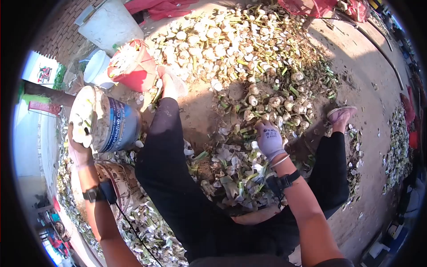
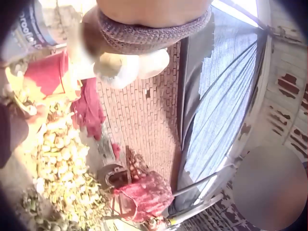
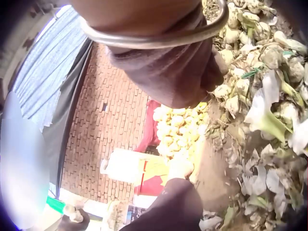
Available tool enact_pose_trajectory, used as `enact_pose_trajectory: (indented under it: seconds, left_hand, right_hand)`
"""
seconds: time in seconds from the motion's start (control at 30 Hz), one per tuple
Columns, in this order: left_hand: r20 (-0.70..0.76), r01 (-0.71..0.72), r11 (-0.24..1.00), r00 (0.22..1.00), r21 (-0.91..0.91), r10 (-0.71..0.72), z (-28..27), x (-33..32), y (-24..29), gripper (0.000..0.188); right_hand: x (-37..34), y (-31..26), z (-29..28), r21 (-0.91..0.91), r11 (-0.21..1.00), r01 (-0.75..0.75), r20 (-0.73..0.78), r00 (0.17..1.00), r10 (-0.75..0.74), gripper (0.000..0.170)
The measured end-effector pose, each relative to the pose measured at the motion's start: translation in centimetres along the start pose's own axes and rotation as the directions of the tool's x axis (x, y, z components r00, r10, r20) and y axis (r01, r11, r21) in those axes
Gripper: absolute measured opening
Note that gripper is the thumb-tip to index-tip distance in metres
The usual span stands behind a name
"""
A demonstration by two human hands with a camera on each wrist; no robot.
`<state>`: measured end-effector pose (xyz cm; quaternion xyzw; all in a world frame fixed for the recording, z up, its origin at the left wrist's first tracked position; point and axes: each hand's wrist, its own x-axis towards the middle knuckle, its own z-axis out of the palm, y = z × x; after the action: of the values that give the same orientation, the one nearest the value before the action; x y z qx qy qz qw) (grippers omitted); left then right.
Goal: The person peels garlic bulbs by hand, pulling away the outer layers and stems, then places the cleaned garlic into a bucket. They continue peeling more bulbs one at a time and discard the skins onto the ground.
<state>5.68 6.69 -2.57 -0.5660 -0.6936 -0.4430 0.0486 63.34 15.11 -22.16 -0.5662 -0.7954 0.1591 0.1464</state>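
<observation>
My gloved left hand [image 1: 80,149] is at the rim of a white bucket with a blue label [image 1: 118,127]. It holds whitish garlic bulbs [image 2: 117,70], which show past the glove in the left wrist view. More pale garlic [image 1: 83,109] shows in the bucket's mouth. In front of me, my gloved right hand [image 1: 270,140] reaches down with bent fingers to the near edge of a garlic heap [image 1: 222,40]. Loose garlic bulbs [image 3: 232,103] lie right by its fingers, and I cannot tell whether it grips one.
A red bucket [image 1: 140,71] holding pale pieces stands by my left foot, beside a small white bucket [image 1: 98,66] and a large white tub [image 1: 111,26]. Peeled skins and leaves [image 1: 240,171] lie between my legs. Red netting [image 1: 307,6] is at the back.
</observation>
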Motion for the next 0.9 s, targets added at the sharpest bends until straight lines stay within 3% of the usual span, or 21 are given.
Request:
enact_pose_trajectory:
  seconds: [0.07,0.1,0.13,0.2,0.27,0.33,0.37,0.4,0.43,0.47,0.5,0.53,0.57,0.6,0.67,0.7,0.73,0.77,0.8,0.87,0.9]
  left_hand:
    - [0.062,0.442,0.828,0.891,-0.344,-0.449,-4.6,5.7,-11.4,0.042]
    - [0.107,0.571,0.491,0.716,-0.657,-0.689,-3.9,7.0,-9.5,0.048]
    - [-0.081,0.637,0.746,0.748,-0.195,-0.659,-5.9,7.5,-13.4,0.055]
    - [-0.204,0.705,0.698,0.670,-0.126,-0.714,-3.7,7.6,-10.6,0.059]
    - [-0.277,0.530,0.787,0.742,-0.315,-0.611,-1.0,5.7,-4.5,0.061]
    - [-0.290,0.378,0.857,0.826,-0.350,-0.483,1.6,2.5,4.2,0.055]
    - [-0.211,0.299,0.837,0.878,-0.457,-0.429,2.9,0.2,7.3,0.047]
    - [-0.130,0.228,0.790,0.924,-0.569,-0.360,4.3,-2.4,10.8,0.040]
    - [0.104,0.443,0.715,0.879,-0.541,-0.466,4.7,-5.1,17.2,0.035]
    - [0.317,0.470,0.704,0.882,-0.532,-0.349,6.3,-8.7,17.1,0.038]
    - [0.487,0.494,0.707,0.840,-0.506,-0.239,7.3,-11.2,21.0,0.046]
    - [0.681,0.711,0.455,0.683,-0.536,-0.265,8.6,-13.3,23.5,0.062]
    - [0.631,0.539,0.626,0.770,-0.564,-0.094,11.7,-17.2,22.9,0.075]
    - [0.628,0.448,0.732,0.777,-0.512,-0.036,12.8,-18.3,25.5,0.082]
    - [0.598,0.343,0.763,0.799,-0.548,0.070,14.1,-20.0,29.2,0.075]
    - [0.606,0.342,0.753,0.790,-0.563,0.094,14.2,-20.7,30.0,0.075]
    - [0.547,0.217,0.807,0.824,-0.549,0.150,14.0,-21.6,30.8,0.070]
    - [0.482,0.084,0.847,0.850,-0.525,0.214,14.1,-22.0,31.5,0.065]
    - [0.487,0.079,0.839,0.842,-0.538,0.233,14.1,-22.1,31.9,0.065]
    - [0.433,-0.197,0.852,0.793,-0.484,0.429,13.5,-22.2,32.2,0.060]
    - [0.409,-0.243,0.848,0.791,-0.471,0.454,13.3,-22.4,32.2,0.067]
  right_hand:
    - [2.9,0.4,2.5,-0.134,0.990,0.051,0.228,0.974,-0.020,0.018]
    - [4.0,-0.2,2.9,-0.135,0.986,0.099,0.267,0.962,-0.060,0.021]
    - [4.7,0.1,4.6,-0.139,0.987,0.080,0.302,0.953,-0.035,0.023]
    - [5.1,-0.3,5.8,-0.382,0.921,0.075,0.408,0.908,0.095,0.026]
    - [5.0,1.5,8.7,-0.533,0.831,0.158,0.445,0.888,0.117,0.024]
    - [4.5,1.8,8.9,-0.581,0.794,0.181,0.429,0.896,0.110,0.018]
    - [4.0,1.7,7.9,-0.590,0.788,0.177,0.427,0.896,0.118,0.018]
    - [3.3,0.9,5.6,-0.425,0.897,0.121,0.338,0.941,0.033,0.016]
    - [2.5,0.2,3.0,-0.248,0.966,0.076,0.220,0.975,-0.020,0.016]
    - [1.7,-0.8,0.7,-0.035,0.999,0.004,0.182,0.983,0.002,0.020]
    - [0.6,-1.7,-1.2,0.176,0.982,-0.063,0.141,0.989,0.038,0.026]
    - [-1.2,-1.4,-1.0,0.530,0.843,-0.090,0.109,0.993,0.038,0.036]
    - [-2.7,-6.2,-6.7,0.726,0.652,-0.217,0.190,0.975,0.113,0.037]
    - [-4.5,-7.6,-9.6,0.833,0.351,-0.428,0.415,0.902,0.115,0.037]
    - [-7.9,-9.9,-11.5,0.894,0.006,-0.447,0.444,0.890,0.107,0.030]
    - [-9.2,-10.9,-12.4,0.895,-0.096,-0.435,0.444,0.885,0.137,0.033]
    - [-10.3,-11.7,-13.0,0.888,-0.199,-0.414,0.446,0.880,0.162,0.036]
    - [-11.0,-12.6,-13.3,0.899,-0.276,-0.340,0.400,0.894,0.201,0.040]
    - [-11.8,-13.0,-13.6,0.900,-0.350,-0.262,0.357,0.902,0.242,0.043]
    - [-13.0,-12.3,-12.6,0.933,-0.152,-0.325,0.357,0.887,0.293,0.043]
    - [-13.5,-12.5,-12.5,0.942,-0.174,-0.287,0.328,0.898,0.294,0.042]
